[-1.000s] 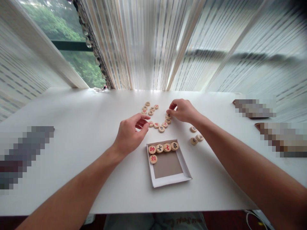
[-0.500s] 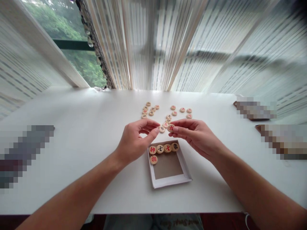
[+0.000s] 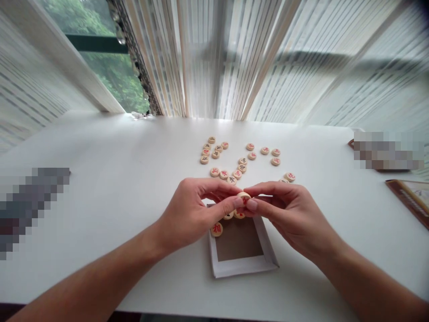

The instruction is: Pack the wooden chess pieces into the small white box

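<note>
Between both hands, above the far side of a shallow white box, is a round wooden Chinese chess piece (image 3: 244, 197) with a red character. My left hand (image 3: 204, 210) pinches it from the left with thumb and fingers. On its other side, the thumb and fingers of my right hand (image 3: 284, 210) close on the same piece. The box (image 3: 243, 267) has a grey-brown floor. A piece with a red character (image 3: 216, 229) lies by its left wall, and parts of others show behind it in the far row, partly covered by my hands.
Several loose chess pieces (image 3: 242, 167) with red or black characters lie scattered on the white table (image 3: 140, 188) beyond my hands. Blurred-out flat items rest at the left and right, with a brown box (image 3: 407, 199) at the right edge. Curtains (image 3: 201, 62) hang behind.
My right hand has brought the red piece nearer, over the box, and my left hand has moved in and gripped it too. The view has tilted down slightly.
</note>
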Demonstrator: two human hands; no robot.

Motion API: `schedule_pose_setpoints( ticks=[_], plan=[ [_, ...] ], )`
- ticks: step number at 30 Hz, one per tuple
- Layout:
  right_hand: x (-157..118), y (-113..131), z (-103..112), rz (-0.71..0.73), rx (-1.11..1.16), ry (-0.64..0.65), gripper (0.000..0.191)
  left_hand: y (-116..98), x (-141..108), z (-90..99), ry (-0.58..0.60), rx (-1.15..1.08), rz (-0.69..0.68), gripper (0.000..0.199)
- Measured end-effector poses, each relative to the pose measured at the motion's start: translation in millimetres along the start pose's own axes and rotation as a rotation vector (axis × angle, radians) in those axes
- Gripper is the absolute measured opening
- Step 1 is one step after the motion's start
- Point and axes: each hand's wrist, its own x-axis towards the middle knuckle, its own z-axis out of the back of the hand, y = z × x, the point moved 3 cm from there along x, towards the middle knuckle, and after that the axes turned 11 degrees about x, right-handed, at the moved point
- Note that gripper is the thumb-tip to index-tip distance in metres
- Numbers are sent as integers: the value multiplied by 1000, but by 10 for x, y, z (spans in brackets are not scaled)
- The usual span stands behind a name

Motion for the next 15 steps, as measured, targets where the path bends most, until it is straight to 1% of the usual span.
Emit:
schedule_pose_setpoints(
  ticks=[2,6,9,12,15],
  plan=[
    [-8,30,-16,78,-65,7,23,1,-15,-8,-12,-12,-6,13],
    [-32,68,-32,236,-226,3,13,-26,-40,-24,-67,17,-96,10],
    [-65,63,0,316,-320,-32,7,-22,-43,-50,-81,10,-129,14],
    [-97,38,53,342,-414,-63,10,1,-39,-72,-86,-16,-151,14],
    [-119,30,95,351,-442,-72,10,28,-40,-84,-94,-32,-130,15]
  ],
)
